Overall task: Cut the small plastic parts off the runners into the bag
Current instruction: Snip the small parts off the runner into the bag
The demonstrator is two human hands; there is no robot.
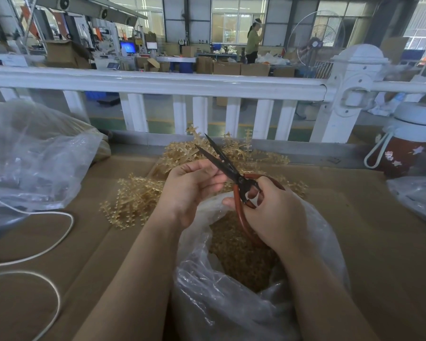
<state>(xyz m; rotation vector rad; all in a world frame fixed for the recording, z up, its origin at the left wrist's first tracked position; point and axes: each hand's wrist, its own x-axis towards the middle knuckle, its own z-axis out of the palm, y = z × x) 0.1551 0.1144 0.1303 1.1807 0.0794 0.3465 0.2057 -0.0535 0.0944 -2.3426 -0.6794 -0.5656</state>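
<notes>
Right hand point(276, 212) grips the scissors point(228, 172), blades parted over the bag point(244, 286). Left hand point(194, 188) is curled by the blades; can't tell if it pinches anything. Runners point(138, 195) piled just beyond. Snip tight at each gate, above the bag mouth, so parts drop in.
</notes>
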